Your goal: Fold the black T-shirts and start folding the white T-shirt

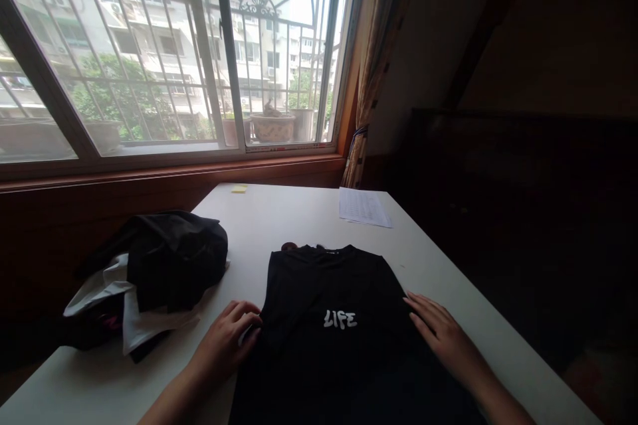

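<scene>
A black T-shirt [343, 358] lies flat in front of me on the white table [294, 209], its collar pointing away and its sleeves out of sight. White "LIFE" lettering [340, 319] crosses its chest. At the left edge, my left hand [229, 335] has bent fingers, with the thumb and fingertips closed on the cloth. My right hand [441, 332] rests along the right edge, fingers stretched out and fingertips touching the fabric. The shirt's lower part runs out of view at the bottom. Just behind the collar, a small brown round thing [289, 247] is partly hidden.
A heap of black and white clothes [174, 259] lies at the table's left edge, partly hanging over. Printed papers [365, 206] and a yellow sticky note [239, 189] lie toward the far end. Beyond are a barred window [239, 46] and a gathered curtain [366, 106].
</scene>
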A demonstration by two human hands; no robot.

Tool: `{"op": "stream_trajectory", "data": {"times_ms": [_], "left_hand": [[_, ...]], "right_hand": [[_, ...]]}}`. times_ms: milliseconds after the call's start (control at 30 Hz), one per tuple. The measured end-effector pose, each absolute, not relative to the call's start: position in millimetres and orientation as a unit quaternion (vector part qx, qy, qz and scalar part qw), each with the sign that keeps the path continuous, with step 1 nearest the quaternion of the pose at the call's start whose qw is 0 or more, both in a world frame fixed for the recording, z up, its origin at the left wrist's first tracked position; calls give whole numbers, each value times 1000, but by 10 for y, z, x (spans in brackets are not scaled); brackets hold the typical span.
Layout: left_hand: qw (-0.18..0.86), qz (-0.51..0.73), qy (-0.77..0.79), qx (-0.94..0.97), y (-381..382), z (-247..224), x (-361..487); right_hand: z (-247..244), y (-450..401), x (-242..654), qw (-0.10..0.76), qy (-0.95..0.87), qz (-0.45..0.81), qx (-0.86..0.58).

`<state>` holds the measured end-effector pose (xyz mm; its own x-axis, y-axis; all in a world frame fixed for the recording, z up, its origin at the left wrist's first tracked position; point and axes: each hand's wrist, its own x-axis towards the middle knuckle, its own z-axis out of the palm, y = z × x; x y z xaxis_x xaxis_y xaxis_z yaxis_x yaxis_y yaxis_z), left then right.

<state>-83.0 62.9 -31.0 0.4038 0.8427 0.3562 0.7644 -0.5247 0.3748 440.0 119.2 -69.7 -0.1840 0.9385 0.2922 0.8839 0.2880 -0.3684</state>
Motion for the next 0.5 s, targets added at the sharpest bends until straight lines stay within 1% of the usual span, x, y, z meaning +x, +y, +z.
{"op": "stream_trajectory", "data": {"times_ms": [133,233,500], "left_hand": [[67,274,489,825,640,-358,-826],[83,294,507,806,642,-384,-825],[138,317,522,780,648,-460,-845]], "right_hand": [[-667,1165,4410,263,-754,43,-600],[-667,1161,4426,278,-743,45,-607],[-663,1152,4445,281,-723,110,-621]]}}
